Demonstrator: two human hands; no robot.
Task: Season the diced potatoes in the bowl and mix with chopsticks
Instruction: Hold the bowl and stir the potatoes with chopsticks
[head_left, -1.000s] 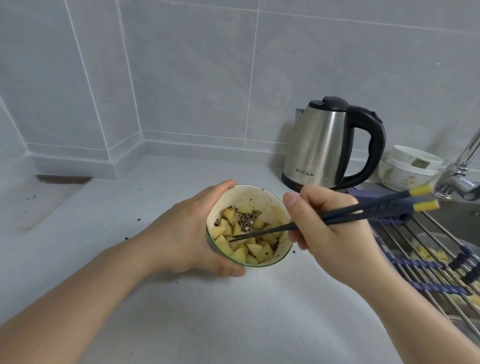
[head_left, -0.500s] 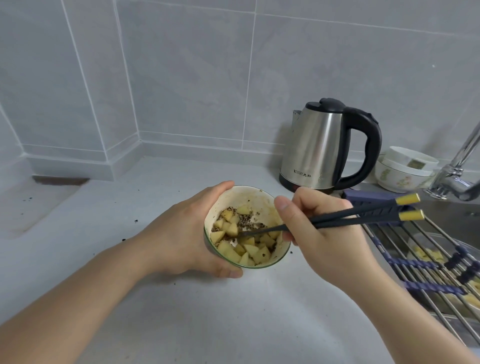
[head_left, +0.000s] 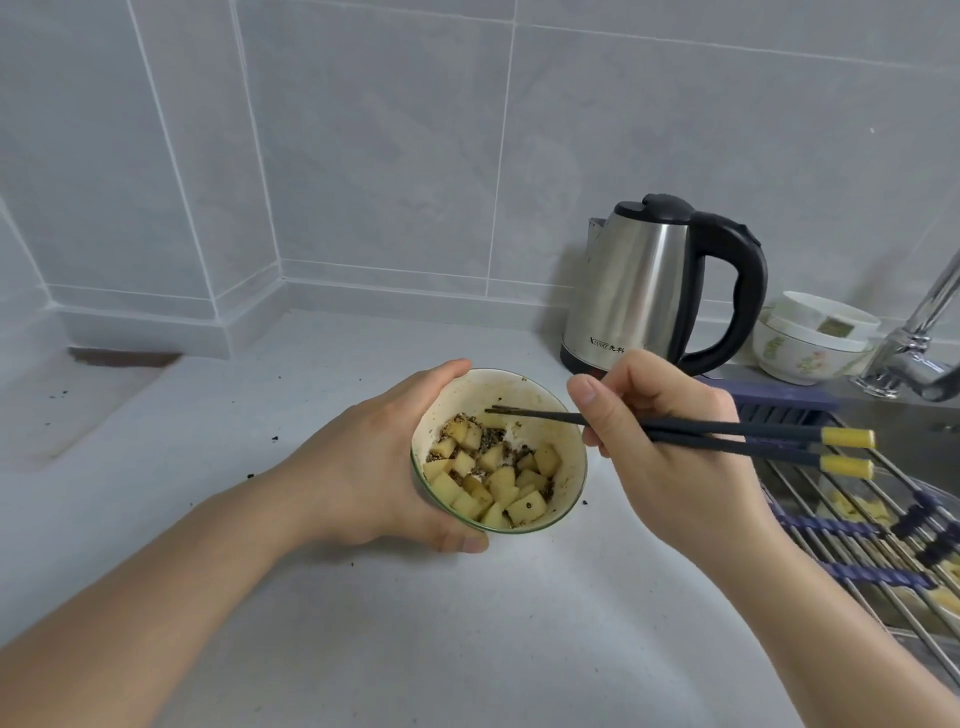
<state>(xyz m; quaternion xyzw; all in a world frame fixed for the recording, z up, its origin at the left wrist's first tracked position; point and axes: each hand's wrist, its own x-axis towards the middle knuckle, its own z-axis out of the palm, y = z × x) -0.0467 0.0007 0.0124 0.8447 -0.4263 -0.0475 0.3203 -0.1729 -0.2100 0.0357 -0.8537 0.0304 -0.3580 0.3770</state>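
A small cream bowl (head_left: 569, 441) with a green rim stands tilted on the white counter. Inside lie diced potatoes (head_left: 493, 483) speckled with dark seasoning. My left hand (head_left: 363, 462) wraps around the bowl's left side, thumb at the far rim and fingers under the near edge. My right hand (head_left: 670, 457) holds a pair of dark blue chopsticks (head_left: 727, 434) with yellow ends. Their tips hover level over the far part of the bowl, above the potatoes and not touching them.
A steel electric kettle (head_left: 639, 291) with a black handle stands behind the bowl. Stacked white bowls (head_left: 810, 343) and a tap (head_left: 914, 338) are at the far right. A roll-up drying rack (head_left: 883, 545) covers the sink on the right. Dark crumbs dot the counter (head_left: 467, 623).
The chopstick tips have lifted out of the potatoes and now sit above them near the far rim. The potatoes have shifted toward the near side of the bowl.
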